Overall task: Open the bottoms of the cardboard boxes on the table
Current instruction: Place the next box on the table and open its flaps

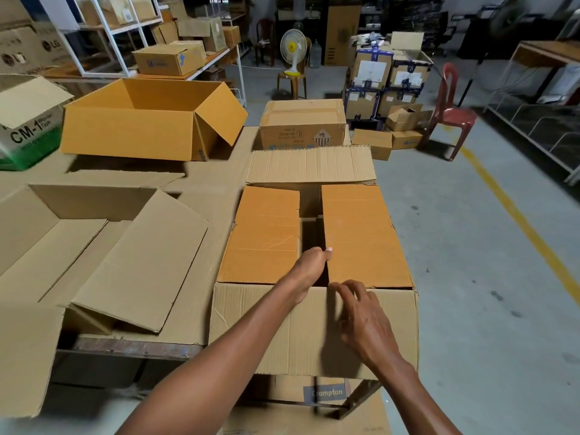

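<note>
1. While the brown corrugated cardboard box [314, 277] is sitting at the near right edge of the cardboard-covered tabletop [213, 171], its two orange inner flaps are lying nearly flat with a dark gap between them; the far outer flap is standing up and the near one is hanging down over the tabletop's edge.
2. The left hand [310, 268] is reaching into that gap, its fingers hidden inside, so I cannot tell their state.
3. The right hand [361, 315] is resting on the near flap, fingers [345, 288] spread apart, gripping nothing.
4. A flattened brown box [103, 252] is lying to the left; an open orange box [150, 120] is sitting behind it.
</note>
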The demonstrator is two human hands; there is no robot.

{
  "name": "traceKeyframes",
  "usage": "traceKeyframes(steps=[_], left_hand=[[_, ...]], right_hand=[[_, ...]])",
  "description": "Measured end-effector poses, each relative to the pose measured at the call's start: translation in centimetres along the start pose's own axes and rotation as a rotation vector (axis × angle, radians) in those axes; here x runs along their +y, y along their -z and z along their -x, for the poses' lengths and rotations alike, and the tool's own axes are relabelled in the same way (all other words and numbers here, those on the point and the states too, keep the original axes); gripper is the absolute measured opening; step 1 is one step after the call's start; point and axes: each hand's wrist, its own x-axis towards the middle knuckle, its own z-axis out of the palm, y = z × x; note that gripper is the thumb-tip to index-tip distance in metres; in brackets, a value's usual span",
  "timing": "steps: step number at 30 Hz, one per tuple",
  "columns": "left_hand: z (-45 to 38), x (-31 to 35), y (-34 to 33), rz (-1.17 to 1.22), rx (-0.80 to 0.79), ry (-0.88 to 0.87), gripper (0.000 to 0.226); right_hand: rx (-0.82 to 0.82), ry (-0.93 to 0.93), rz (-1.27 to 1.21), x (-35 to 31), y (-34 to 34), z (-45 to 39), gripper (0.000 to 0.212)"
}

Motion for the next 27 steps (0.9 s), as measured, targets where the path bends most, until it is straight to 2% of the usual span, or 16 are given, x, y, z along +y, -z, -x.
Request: traceKeyframes(steps=[2,6,10,13,16,18,20,23,27], left_hand=[[-0.4,0.2,-0.2,-0.010,0.038,0.017,0.056],[-0.5,0.5,-0.2,-0.121,0.118,-0.014,0.068],[1.1,2.0,0.5,-0.318,0.167,-0.207,0.081],[2.0,2.9,2.8,-0.443,0.292,-0.332,0.090],[1.3,2.7,6.0,-0.606,0.462,-0.374,0.089],[0.7,2.1,8.3,-0.666,0.548,-0.348,0.087],[0.2,0.9,10.4,-0.714,0.594,-0.250,0.084],[-0.4,-1.6,12.5,-0.698,0.545,-0.080,0.078],[-1.0,-4.9,13.3,-0.744,0.465,0.010,0.078]], right_hand=[[0.003,0.007,0.002,0.1,0.1,0.0,0.094],[0.001,0.014,0.000,0.3,0.2,0.0,0.090],[0.004,0.023,-0.003,0.5,0.1,0.0,0.088],[0.035,0.035,-0.009,0.4,0.1,0.1,0.079],[0.040,0.021,-0.011,0.4,0.1,0.1,0.077],[0.048,0.015,0.000,0.4,0.0,0.0,0.075],[0.065,0.009,0.000,0.3,-0.1,-0.2,0.072],[0.063,-0.004,-0.003,0.1,-0.2,-0.5,0.067],[0.061,-0.009,0.033,-0.3,0.1,-1.2,0.056]])
